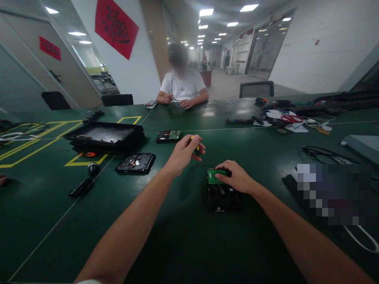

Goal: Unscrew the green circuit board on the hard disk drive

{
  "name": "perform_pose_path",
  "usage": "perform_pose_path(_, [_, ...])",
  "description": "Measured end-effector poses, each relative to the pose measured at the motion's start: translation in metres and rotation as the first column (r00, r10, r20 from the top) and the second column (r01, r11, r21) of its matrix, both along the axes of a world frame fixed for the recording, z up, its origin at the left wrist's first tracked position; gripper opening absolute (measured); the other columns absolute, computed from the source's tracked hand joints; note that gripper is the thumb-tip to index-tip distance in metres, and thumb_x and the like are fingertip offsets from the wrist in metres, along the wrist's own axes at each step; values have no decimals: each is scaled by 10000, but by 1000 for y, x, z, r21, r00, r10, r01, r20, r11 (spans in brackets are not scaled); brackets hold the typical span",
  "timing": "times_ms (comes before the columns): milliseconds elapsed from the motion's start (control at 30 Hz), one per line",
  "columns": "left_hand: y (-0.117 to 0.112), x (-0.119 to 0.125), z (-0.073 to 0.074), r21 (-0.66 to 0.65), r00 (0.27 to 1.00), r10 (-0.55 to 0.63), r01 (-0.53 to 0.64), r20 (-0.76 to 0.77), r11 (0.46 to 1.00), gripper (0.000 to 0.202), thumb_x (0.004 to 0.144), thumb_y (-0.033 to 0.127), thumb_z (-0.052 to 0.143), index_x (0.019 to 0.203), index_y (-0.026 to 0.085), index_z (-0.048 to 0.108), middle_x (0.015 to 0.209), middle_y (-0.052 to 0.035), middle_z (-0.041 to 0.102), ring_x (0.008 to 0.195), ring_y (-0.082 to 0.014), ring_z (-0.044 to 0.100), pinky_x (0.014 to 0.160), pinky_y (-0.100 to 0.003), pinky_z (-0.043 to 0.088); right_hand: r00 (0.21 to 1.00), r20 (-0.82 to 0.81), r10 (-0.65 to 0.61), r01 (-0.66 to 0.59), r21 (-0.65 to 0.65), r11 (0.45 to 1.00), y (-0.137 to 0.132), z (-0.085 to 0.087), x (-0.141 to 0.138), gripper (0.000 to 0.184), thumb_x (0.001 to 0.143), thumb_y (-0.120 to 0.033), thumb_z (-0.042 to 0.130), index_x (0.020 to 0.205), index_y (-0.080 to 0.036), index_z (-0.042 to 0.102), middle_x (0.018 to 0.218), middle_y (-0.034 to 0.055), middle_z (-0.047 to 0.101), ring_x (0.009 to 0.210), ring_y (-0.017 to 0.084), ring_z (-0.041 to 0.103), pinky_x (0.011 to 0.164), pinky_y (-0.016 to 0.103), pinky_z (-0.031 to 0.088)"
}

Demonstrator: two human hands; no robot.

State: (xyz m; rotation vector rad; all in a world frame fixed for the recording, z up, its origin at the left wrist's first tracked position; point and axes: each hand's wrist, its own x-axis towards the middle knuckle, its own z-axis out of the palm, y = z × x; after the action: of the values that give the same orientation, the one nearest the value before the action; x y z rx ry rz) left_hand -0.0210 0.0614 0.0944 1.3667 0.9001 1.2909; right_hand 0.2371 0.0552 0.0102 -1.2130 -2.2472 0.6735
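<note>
My left hand [185, 154] is raised above the table, its fingers closed round a screwdriver with a yellow-and-black handle [197, 150]; the fingers hide most of it. Directly in front of me a hard drive [223, 199] lies flat, its green circuit board [212, 177] facing up at the far end. My right hand [237, 176] grips that far end, thumb across the board and fingers over the back edge. A gap separates the screwdriver from the drive. Farther off, a second hard drive [169, 136] with a green board lies beyond my left hand.
An opened drive casing [136, 163] holding small parts lies left, before a black tray [105, 134]. A black tool [81, 188] lies nearer. Cables and papers [291, 120] crowd the right back. A person [182, 86] sits opposite; another person's fingers [2, 180] show at the left edge.
</note>
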Motion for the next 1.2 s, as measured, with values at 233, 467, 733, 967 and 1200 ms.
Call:
perform_pose_path(233, [-7, 13, -7, 122, 999, -48, 49, -16, 991, 429, 989, 614, 654, 1048, 189, 635, 924, -62, 705, 822, -189, 721, 551, -251, 617, 1000, -10, 9, -9, 5, 1000, 0, -1, 0, 302, 972, -465, 721, 1197, -269, 771, 1180, 101, 716, 1129, 301, 633, 970, 476, 492])
perform_pose_path(467, [-6, 21, -19, 155, 1000, -19, 19, -2, 988, 413, 1009, 585, 639, 1087, 179, 660, 934, -53, 672, 792, -172, 716, 522, -235, 611, 1000, -9, 20, -20, 27, 999, 2, -5, 1, 289, 965, -418, 739, 1193, -242, 768, 1156, 102, 713, 1108, 291, 636, 976, 467, 491])
perform_pose_path(733, [-5, 21, -23, 171, 1000, 8, -4, -19, 985, 397, 1026, 567, 619, 1101, 179, 660, 938, -59, 671, 800, -174, 711, 517, -233, 610, 1000, 1, 22, -22, 26, 999, 3, -7, 2, 294, 971, -433, 743, 1205, -256, 762, 1174, 95, 707, 1121, 288, 633, 981, 460, 489])
perform_pose_path(967, [-5, 20, -24, 172, 999, 0, 7, -40, 985, 402, 1025, 571, 617, 1102, 179, 663, 932, -56, 672, 795, -170, 709, 521, -233, 611, 1000, -1, 12, -11, 24, 1000, 1, -6, 1, 286, 978, -424, 739, 1207, -254, 760, 1168, 96, 702, 1110, 284, 629, 948, 439, 491])
perform_pose_path(1200, [-5, 21, -24, 165, 999, 1, 4, -33, 986, 393, 1025, 562, 622, 1101, 179, 663, 927, -53, 668, 786, -168, 708, 510, -231, 607, 1000, 1, 23, -23, 28, 999, 1, -4, 1, 296, 974, -430, 740, 1211, -254, 759, 1174, 98, 705, 1124, 290, 629, 957, 447, 492])
